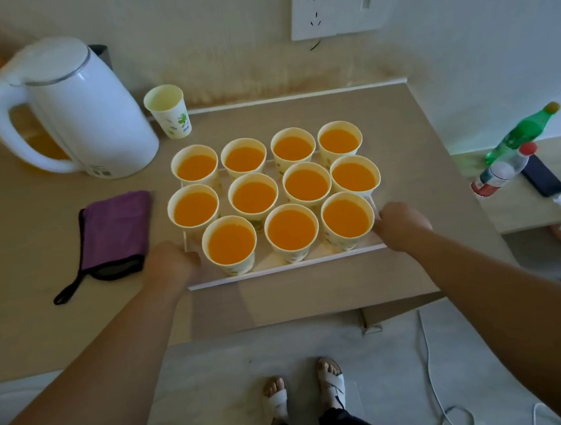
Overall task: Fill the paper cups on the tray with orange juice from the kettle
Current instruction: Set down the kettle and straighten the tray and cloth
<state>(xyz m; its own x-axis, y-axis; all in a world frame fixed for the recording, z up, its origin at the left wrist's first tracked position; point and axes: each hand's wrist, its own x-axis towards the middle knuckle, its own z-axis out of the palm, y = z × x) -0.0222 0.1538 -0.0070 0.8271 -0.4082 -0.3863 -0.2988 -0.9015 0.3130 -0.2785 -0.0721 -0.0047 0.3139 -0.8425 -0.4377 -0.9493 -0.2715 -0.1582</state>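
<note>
I see eleven paper cups [254, 196] on the white tray [280, 270], all filled with orange juice. Left grip [174, 264] and right grip [401, 223] each clasp a tray side. White kettle [74, 112] stands on the surface beyond the tray's far-left corner.

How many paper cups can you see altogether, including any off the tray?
12. Eleven juice-filled cups stand on the tray: four in the back row, four in the middle, three in front. One more paper cup stands off the tray beside the kettle.
</note>
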